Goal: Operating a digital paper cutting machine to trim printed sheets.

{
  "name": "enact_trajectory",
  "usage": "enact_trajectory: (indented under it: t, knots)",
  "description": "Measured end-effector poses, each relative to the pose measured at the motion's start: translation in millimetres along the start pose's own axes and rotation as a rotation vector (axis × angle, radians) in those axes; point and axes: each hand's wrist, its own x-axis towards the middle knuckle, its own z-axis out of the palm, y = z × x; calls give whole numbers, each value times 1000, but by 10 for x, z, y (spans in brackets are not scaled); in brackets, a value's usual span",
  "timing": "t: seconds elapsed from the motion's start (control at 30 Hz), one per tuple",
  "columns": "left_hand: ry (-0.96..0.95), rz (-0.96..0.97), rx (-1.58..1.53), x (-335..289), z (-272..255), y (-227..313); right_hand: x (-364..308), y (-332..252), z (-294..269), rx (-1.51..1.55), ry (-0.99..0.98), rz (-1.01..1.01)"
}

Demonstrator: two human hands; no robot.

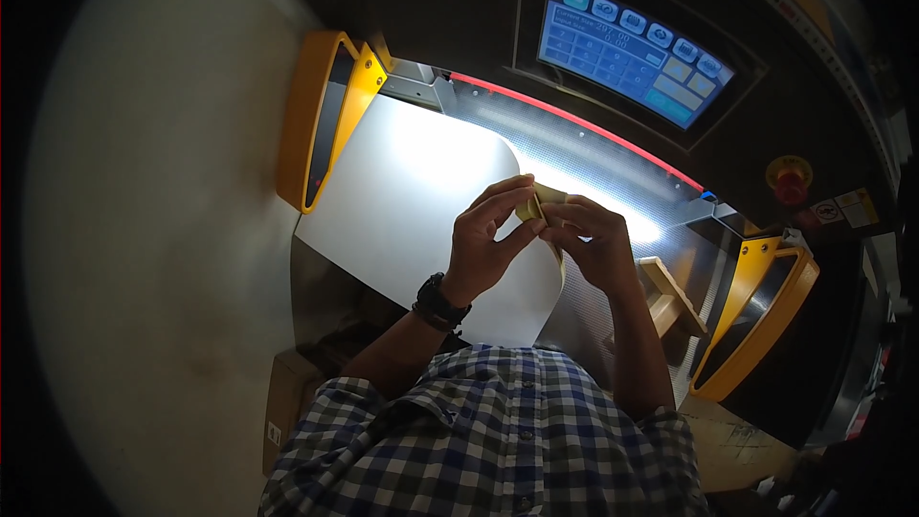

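Note:
Both of my hands are raised over the lit bed of a machine, close together. Between their fingertips is a small, thin, yellowish-tan piece (549, 194), like a little stack of paper or card, bent or fanned at its edges; its exact kind is unclear. My left hand (481, 237) pinches its left side, with thumb and fingers closed. From the other side my right hand (598, 241) grips it, partly hiding it. Below the hands lies a large white sheet (402, 191), its right edge curving down beside the right hand. A black watch sits on my left wrist.
Yellow guards flank the bed at left (290, 134) and right (802, 289). A wooden block with a handle-like bar (673, 299) rests right of my right forearm. Beyond are a touch screen (627, 53) and a red push button (791, 187). A cardboard box (282, 393) stands lower left.

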Motion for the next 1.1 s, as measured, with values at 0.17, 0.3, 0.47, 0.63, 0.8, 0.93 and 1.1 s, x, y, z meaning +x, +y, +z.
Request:
enact_trajectory:
  t: [0.17, 0.3, 0.47, 0.63, 0.8, 0.93, 1.1]
  knots:
    - [15, -3, -5, -2, -2, -3, 7, -38, -5, 25, -7, 24]
    - [30, -11, -16, 3, 7, 11, 12, -52, -5, 23, -7, 37]
    - [30, -13, -15, 11, 17, 19, 16, -104, 49, 61, 56, 67]
    - [29, -6, 2, 5, 19, 21, 9, -109, 46, 98, 160, 117]
    - [25, -9, -4, 11, 21, -1, 12, -5, -43, 2, -23, -109]
    - [21, -6, -6, 7, 10, 0, 24, -65, -53, -38, -45, -118]
    - [16, 4, -1, 11, 6, -4, 15, -91, -48, -37, -29, 26]
